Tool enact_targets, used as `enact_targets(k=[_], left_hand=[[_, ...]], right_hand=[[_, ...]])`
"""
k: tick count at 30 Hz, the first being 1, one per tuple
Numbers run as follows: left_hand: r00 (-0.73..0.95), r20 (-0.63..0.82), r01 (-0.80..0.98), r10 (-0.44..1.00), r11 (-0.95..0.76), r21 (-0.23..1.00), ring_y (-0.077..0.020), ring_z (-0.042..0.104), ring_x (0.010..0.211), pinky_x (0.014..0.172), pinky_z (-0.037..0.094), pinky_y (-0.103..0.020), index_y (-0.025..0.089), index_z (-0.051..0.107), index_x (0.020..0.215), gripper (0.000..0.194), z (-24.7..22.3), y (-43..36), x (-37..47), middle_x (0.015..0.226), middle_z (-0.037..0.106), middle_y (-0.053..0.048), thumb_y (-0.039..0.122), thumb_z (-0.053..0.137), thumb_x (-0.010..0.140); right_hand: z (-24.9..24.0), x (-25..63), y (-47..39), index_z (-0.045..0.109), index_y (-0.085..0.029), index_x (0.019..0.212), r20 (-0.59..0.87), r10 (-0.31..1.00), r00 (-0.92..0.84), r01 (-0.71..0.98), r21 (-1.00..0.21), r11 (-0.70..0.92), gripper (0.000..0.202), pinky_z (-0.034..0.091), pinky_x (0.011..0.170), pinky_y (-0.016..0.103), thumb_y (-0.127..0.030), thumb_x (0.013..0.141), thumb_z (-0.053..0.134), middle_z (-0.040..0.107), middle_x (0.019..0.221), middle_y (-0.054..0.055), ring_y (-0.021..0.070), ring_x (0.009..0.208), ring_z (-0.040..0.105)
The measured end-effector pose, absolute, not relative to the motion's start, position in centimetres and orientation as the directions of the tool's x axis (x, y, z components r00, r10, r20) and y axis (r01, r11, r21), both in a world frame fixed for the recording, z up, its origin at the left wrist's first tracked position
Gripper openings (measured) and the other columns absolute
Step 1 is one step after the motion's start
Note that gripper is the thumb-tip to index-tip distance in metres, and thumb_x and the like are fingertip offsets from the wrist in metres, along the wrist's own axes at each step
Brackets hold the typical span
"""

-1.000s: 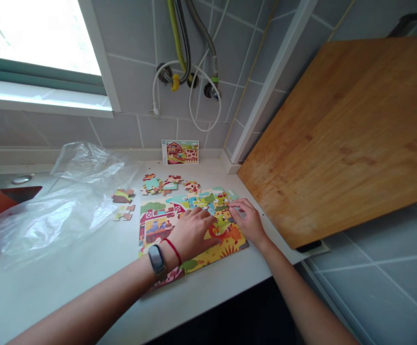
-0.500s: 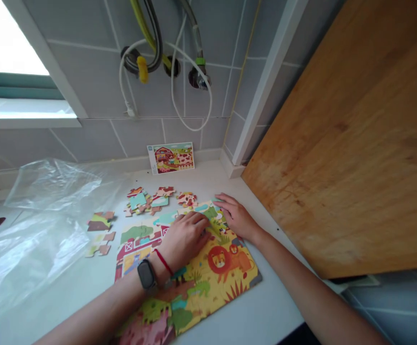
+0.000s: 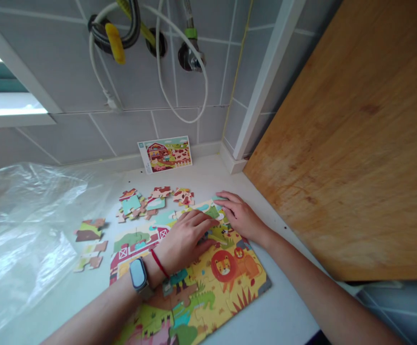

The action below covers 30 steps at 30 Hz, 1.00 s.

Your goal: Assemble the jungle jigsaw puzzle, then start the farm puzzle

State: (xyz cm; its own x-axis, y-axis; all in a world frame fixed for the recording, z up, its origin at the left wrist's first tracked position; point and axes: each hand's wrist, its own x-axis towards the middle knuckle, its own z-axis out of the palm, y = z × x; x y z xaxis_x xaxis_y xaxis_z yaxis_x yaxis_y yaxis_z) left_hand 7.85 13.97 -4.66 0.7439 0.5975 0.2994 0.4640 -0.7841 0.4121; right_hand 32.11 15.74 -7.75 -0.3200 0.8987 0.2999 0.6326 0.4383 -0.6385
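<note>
A colourful jigsaw puzzle with lions, a crocodile and a red barn lies on the white counter, partly covered by my hands. My left hand, with a watch and a red cord on its wrist, rests across the puzzle's middle, fingers stretched towards the upper right and thumb apart. At the far right corner, my right hand lies along the puzzle's edge, fingers stretched out and fingertips touching the corner. Loose puzzle pieces sit just behind the puzzle, and more pieces lie to its left.
A picture card of a farm leans against the tiled wall. Crumpled clear plastic covers the counter's left side. A large wooden board leans on the right. Hoses and a white cable hang from the wall above.
My view has shifted slightly closer and to the right. My left hand's fingers have straightened and reach further right over the puzzle. My right hand stays at the corner.
</note>
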Motion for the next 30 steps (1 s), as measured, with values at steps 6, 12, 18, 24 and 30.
enact_targets(k=[6,12,18,24,30], left_hand=[[0.683,0.359,0.52,0.636,-0.769,0.373,-0.0275,0.065,0.105,0.096,0.054,-0.047,0.021,0.071,0.113,0.026,-4.2,14.9,6.3,0.112,0.074,-0.009,0.041,0.072,0.096],[0.628,0.354,0.596,0.693,-0.721,0.353,-0.0271,0.064,0.102,0.091,0.055,-0.046,0.021,0.075,0.107,0.023,-4.5,15.0,6.7,0.11,0.072,-0.009,0.041,0.071,0.097],[0.664,0.35,0.596,0.661,-0.75,0.285,-0.0277,0.063,0.105,0.093,0.055,-0.047,0.025,0.079,0.11,0.022,-5.0,14.5,7.1,0.112,0.071,-0.009,0.04,0.066,0.1],[0.705,0.333,0.577,0.626,-0.779,0.244,-0.0274,0.061,0.107,0.094,0.056,-0.047,0.029,0.078,0.122,0.029,-5.0,14.4,7.1,0.115,0.067,-0.01,0.042,0.059,0.104],[0.73,0.299,0.576,0.614,-0.789,0.213,-0.0275,0.061,0.107,0.093,0.055,-0.046,0.029,0.077,0.124,0.032,-4.5,14.3,7.0,0.116,0.066,-0.011,0.045,0.057,0.105]], right_hand=[[-7.7,32.1,15.7,0.076,-0.024,0.128,0.301,0.898,-0.32,0.644,-0.626,0.439,0.041,0.047,0.12,0.049,-0.012,0.099,0.05,0.065,0.144,0.01,0.025,0.138,0.056],[-7.3,31.5,15.1,0.075,-0.023,0.128,0.324,0.877,-0.354,0.647,-0.593,0.48,0.039,0.049,0.116,0.048,-0.012,0.099,0.052,0.066,0.14,0.012,0.025,0.131,0.059],[-7.1,31.3,14.8,0.075,-0.023,0.129,0.33,0.864,-0.381,0.647,-0.572,0.504,0.041,0.048,0.117,0.048,-0.009,0.098,0.051,0.066,0.139,0.011,0.0251,0.132,0.058],[-7.2,31.3,14.8,0.074,-0.023,0.13,0.327,0.865,-0.381,0.649,-0.571,0.502,0.042,0.047,0.118,0.048,-0.009,0.098,0.051,0.065,0.141,0.012,0.0252,0.134,0.057],[-7.4,31.4,14.8,0.072,-0.024,0.134,0.314,0.862,-0.398,0.658,-0.557,0.507,0.045,0.047,0.118,0.05,-0.008,0.099,0.05,0.062,0.144,0.012,0.0259,0.135,0.054]])
